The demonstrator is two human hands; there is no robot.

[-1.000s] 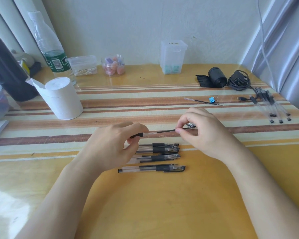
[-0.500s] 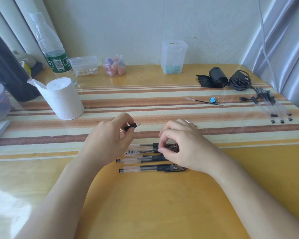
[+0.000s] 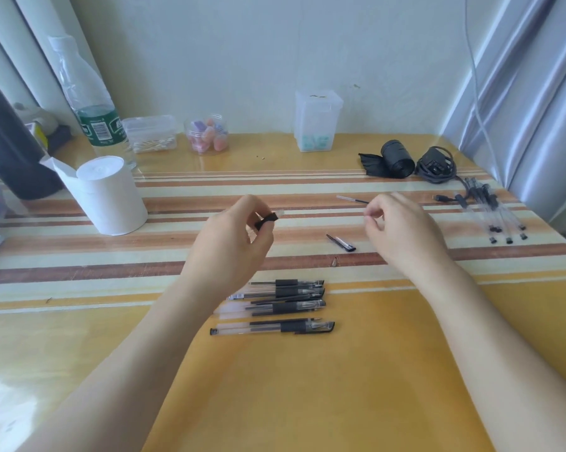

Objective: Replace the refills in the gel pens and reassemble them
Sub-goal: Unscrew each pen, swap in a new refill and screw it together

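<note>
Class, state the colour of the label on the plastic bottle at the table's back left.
Label: green with a white barcode patch, clearest in head view.

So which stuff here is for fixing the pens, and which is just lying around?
For the pens: pen barrel in left hand, loose refill, cap, gel pens in a row.
Just lying around: tissue roll, water bottle, cotton swabs, charger cable.

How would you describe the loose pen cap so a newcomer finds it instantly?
Look at the striped band of the table. Between the left hand and right hand, beyond the row of gel pens, lies the pen cap. Unlike the full-length pens, it is a short, tilted stub.
</note>
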